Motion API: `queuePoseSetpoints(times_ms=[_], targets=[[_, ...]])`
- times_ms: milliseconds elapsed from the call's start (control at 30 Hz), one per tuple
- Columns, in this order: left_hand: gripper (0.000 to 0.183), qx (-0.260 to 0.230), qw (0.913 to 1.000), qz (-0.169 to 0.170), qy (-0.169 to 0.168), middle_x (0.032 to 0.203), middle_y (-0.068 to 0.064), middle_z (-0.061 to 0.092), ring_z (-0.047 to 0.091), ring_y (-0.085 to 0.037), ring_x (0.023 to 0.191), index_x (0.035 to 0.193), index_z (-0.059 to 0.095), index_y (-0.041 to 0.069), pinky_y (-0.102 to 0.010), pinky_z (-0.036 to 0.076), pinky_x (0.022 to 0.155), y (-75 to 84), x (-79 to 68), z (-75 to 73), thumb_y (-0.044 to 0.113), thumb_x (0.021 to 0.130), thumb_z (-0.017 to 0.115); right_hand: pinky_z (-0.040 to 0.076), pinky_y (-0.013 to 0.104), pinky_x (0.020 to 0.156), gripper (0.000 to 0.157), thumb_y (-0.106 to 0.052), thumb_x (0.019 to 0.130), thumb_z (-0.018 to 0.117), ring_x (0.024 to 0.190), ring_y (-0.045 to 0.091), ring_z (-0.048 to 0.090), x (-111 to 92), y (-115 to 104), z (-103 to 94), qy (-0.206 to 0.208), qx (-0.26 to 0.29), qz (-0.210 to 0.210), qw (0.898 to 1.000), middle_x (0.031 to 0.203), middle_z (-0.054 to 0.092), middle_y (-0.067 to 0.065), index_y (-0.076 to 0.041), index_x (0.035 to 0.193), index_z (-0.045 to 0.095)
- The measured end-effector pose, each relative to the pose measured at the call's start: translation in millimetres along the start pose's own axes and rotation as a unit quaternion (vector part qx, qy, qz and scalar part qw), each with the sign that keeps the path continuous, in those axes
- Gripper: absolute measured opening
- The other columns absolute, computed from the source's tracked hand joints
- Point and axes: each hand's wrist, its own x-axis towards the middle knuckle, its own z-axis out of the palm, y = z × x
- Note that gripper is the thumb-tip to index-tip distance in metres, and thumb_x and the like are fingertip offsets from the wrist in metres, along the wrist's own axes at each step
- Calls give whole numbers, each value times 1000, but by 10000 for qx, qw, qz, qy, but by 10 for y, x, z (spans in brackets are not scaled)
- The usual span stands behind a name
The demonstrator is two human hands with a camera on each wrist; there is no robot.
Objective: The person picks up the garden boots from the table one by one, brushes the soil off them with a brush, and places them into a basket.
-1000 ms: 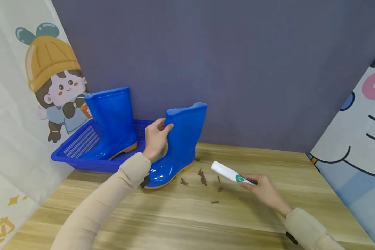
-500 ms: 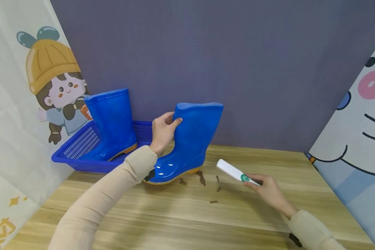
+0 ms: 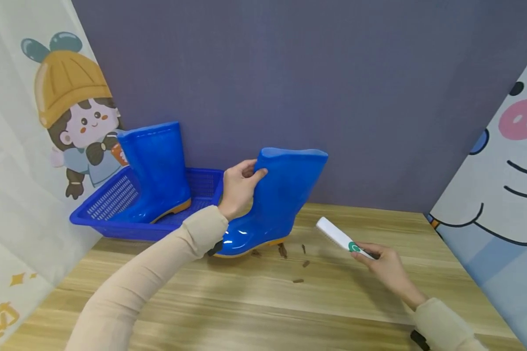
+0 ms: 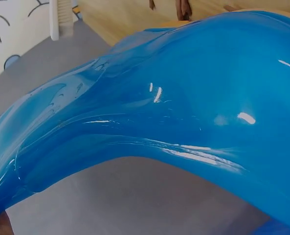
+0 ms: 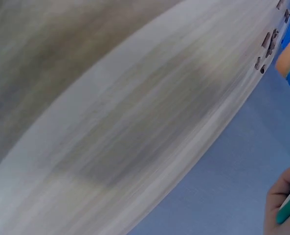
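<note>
My left hand (image 3: 239, 189) grips a blue rain boot (image 3: 281, 195) by the top edge of its shaft, thumb on the outside. The boot leans with its top to the right, its tan sole over several brown flakes (image 3: 283, 250); whether the toe touches the table is unclear. Its glossy side (image 4: 193, 88) fills much of the left wrist view. My right hand (image 3: 388, 268) holds a white brush (image 3: 334, 234) with a green mark by its handle, to the right of the boot and apart from it. The brush's pale bristles (image 4: 65, 17) show in the left wrist view.
A second blue boot (image 3: 160, 170) stands in a blue-purple plastic basket (image 3: 114, 229) at the left. Loose brown pieces (image 3: 298, 281) lie on the wooden table (image 3: 263, 307). A grey panel (image 3: 334, 97) rises behind, with printed cloths on both sides.
The boot in my left hand has moved right and tilted further, its heel coming over some brown flakes. My right hand has shifted slightly right with the brush.
</note>
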Motion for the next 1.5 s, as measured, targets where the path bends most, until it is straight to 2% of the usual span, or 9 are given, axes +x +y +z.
queuePoseSetpoints(times_ms=[200,300,567,767,900,1167,1300,1400,1500], targets=[[28,50,9993,344,-102,100,-7,69,66,-15,88,110,65,8,-31,54,76,68,-9,119,23,86,65,42,23,44,42,-25,83,68,49,4,40,-43,13,-14,-36,29,118,9999,112,62,22,-1,117,61],[28,-29,9989,442,-145,100,-7,70,67,-15,88,109,66,8,-30,54,76,128,-8,149,22,85,66,43,22,47,43,-27,84,67,56,3,45,-57,35,-33,-3,-73,126,9999,113,62,22,-1,117,61],[27,-255,9968,687,-307,103,-17,68,66,-26,92,110,63,-2,-34,53,81,590,-91,135,10,86,64,41,22,45,41,-25,83,68,51,4,42,-77,63,-68,97,-64,142,9998,102,65,18,0,116,62],[29,-49,9972,700,-274,105,-13,68,66,-22,93,112,64,2,-33,53,83,607,76,63,17,86,64,40,22,43,41,-29,83,67,49,4,41,-41,56,-56,38,-55,146,9999,100,66,16,-3,115,63],[33,213,9961,832,-181,106,-8,68,66,-17,93,114,63,7,-31,53,82,562,239,-26,24,86,65,39,22,43,40,-28,83,68,48,3,40,-26,63,-28,-1,-30,102,9999,94,67,14,-3,114,64],[33,540,9934,1000,136,105,-9,68,66,-16,92,113,64,6,-30,53,81,651,452,-319,24,86,65,39,22,44,44,-31,83,67,51,5,43,-9,34,-7,-101,-101,151,9998,100,66,16,-2,116,63],[34,707,9942,678,450,106,-8,68,65,-15,94,114,64,7,-29,53,82,644,563,-498,26,85,66,45,20,55,45,-34,83,67,78,15,59,16,-3,-3,-109,-256,-28,9996,110,64,19,-2,114,63],[37,850,9938,374,614,110,-6,67,63,-13,97,117,62,10,-29,52,84,617,637,-616,29,85,65,47,19,62,42,-31,83,67,94,24,61,23,-14,5,-34,-354,-181,9992,113,63,20,-2,112,65],[40,995,9920,158,755,114,-5,65,62,-13,101,120,60,12,-30,51,86,580,702,-729,33,86,63,48,18,65,39,-29,83,68,98,28,61,18,-1,21,-17,-400,-224,9989,113,63,20,-2,110,66]])
